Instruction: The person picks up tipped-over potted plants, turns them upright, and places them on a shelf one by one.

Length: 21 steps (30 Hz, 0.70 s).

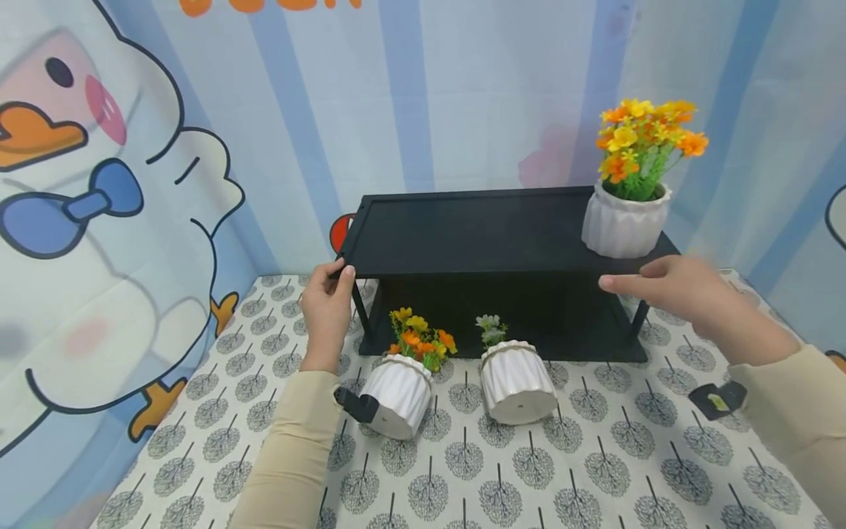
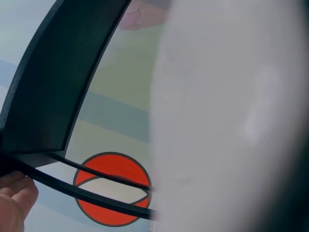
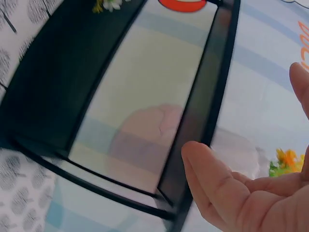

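Black rectangular shelf (image 1: 463,231) standing, left hand (image 1: 327,312) pinching its near-left corner, right hand (image 1: 687,290) hovering wide beside its near-right edge, white fluted flowerpot (image 1: 623,226) resting on its right end

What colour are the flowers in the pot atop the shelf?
The flowers are yellow and orange, clearest in head view.

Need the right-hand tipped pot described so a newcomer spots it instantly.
Find the black two-tier shelf on the tree-print tablecloth. In front of it in the head view, two white pots lie tipped: the left pot and, your target, the right pot. Its sparse whitish flowers set it apart; the left pot and the upright pot atop the shelf hold yellow-and-orange blooms.
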Available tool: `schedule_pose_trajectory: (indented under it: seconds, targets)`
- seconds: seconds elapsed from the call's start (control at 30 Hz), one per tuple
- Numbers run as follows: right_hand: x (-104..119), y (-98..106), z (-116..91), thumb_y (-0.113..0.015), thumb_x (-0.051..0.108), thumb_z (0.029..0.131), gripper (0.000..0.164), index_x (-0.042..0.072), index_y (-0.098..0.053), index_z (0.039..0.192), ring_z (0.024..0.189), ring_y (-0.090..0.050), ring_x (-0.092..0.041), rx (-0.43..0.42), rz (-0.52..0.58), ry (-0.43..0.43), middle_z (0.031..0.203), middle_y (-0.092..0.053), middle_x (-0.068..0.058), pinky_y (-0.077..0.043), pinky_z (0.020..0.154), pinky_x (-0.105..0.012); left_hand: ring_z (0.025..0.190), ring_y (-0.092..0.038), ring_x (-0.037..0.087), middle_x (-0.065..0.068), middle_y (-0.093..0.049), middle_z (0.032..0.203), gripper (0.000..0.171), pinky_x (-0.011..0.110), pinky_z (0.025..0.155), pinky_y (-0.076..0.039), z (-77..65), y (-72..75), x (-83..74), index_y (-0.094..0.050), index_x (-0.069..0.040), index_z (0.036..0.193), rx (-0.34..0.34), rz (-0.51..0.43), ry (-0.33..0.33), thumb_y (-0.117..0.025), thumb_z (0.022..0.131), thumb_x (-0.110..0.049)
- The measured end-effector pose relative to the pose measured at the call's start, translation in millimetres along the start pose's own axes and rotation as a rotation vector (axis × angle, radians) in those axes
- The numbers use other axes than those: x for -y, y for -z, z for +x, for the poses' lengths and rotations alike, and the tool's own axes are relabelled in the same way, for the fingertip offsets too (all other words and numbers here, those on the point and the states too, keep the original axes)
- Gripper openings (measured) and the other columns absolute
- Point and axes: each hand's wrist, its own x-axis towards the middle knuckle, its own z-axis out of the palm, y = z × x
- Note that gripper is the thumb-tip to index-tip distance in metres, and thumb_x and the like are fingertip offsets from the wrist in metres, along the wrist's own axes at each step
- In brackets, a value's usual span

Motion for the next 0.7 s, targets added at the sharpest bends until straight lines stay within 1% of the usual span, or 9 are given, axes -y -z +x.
schedule_pose_trajectory:
  seconds: [0.07,0.13,0.2,0.33,0.5,0.57,0.6,0.7]
  targets:
    - [-1.8,-6.0,0.4,-0.05,0.077,0.073,0.116,-0.011,-0.019,0.142,0.122,-0.032,-0.054,0.047,0.016,-0.005,0.141,-0.025,-0.035,-0.04,0.087,-0.065,0.113,-0.056,0.018,0.011,-0.058,0.123,0.035,0.032,0.094,-0.047,-0.1,0.1,-0.2,-0.059,-0.01,0.121,0.001,-0.003,0.0,-0.055,0.094,-0.031]
    - [-3.8,-11.5,1.5,-0.05,0.076,0.074,0.113,-0.01,-0.022,0.142,0.123,-0.034,-0.052,0.073,0.025,-0.002,0.14,-0.028,-0.035,-0.039,0.088,-0.065,0.112,-0.056,0.019,0.011,-0.059,0.123,0.034,0.033,0.094,-0.047,-0.3,0.2,-0.5,-0.059,-0.01,0.121,0.002,-0.007,0.0,-0.055,0.094,-0.03]
    - [-5.7,-16.6,3.1,-0.05,0.075,0.075,0.11,-0.009,-0.024,0.141,0.123,-0.037,-0.05,0.088,0.033,0.0,0.137,-0.034,-0.035,-0.039,0.088,-0.065,0.112,-0.056,0.019,0.011,-0.059,0.123,0.034,0.033,0.094,-0.047,-0.4,0.2,-0.7,-0.059,-0.01,0.121,0.002,-0.009,0.0,-0.055,0.094,-0.03]
    - [-9.5,-28.0,6.8,-0.051,0.073,0.077,0.102,-0.008,-0.032,0.138,0.12,-0.043,-0.047,0.09,0.04,0.012,0.134,-0.039,-0.034,-0.041,0.087,-0.063,0.113,-0.056,0.019,0.011,-0.059,0.123,0.034,0.033,0.095,-0.047,-0.9,0.6,-1.0,-0.059,-0.01,0.121,0.001,-0.009,0.005,-0.055,0.094,-0.03]
    - [-12.1,-40.2,10.0,-0.052,0.071,0.078,0.103,-0.011,-0.032,0.136,0.12,-0.045,-0.045,0.137,0.072,0.014,0.137,-0.034,-0.034,-0.039,0.093,-0.061,0.114,-0.056,0.02,0.01,-0.058,0.123,0.035,0.034,0.095,-0.047,-0.5,-0.1,-2.1,-0.059,-0.01,0.122,0.005,-0.009,0.015,-0.055,0.094,-0.031]
    - [-12.1,-44.2,10.9,-0.052,0.071,0.077,0.103,-0.012,-0.033,0.135,0.12,-0.046,-0.044,0.155,0.078,0.013,0.137,-0.036,-0.034,-0.039,0.094,-0.06,0.114,-0.055,0.02,0.011,-0.058,0.123,0.035,0.034,0.095,-0.047,-0.4,-0.2,-2.7,-0.059,-0.01,0.122,0.007,-0.009,0.016,-0.055,0.094,-0.03]
    - [-12.0,-46.3,11.3,-0.053,0.071,0.077,0.104,-0.012,-0.034,0.135,0.12,-0.046,-0.043,0.16,0.082,0.01,0.136,-0.038,-0.033,-0.039,0.094,-0.06,0.114,-0.055,0.02,0.011,-0.058,0.123,0.034,0.035,0.095,-0.047,-0.3,-0.3,-2.9,-0.059,-0.01,0.121,0.006,-0.011,0.016,-0.055,0.094,-0.03]
    - [-12.4,-53.8,12.0,-0.055,0.069,0.077,0.098,-0.011,-0.041,0.13,0.115,-0.051,-0.041,0.155,0.1,0.025,0.13,-0.046,-0.031,-0.042,0.094,-0.055,0.114,-0.056,0.021,0.012,-0.058,0.123,0.033,0.035,0.095,-0.047,-0.5,-0.1,-3.1,-0.058,-0.009,0.121,0.005,-0.013,0.012,-0.055,0.094,-0.028]
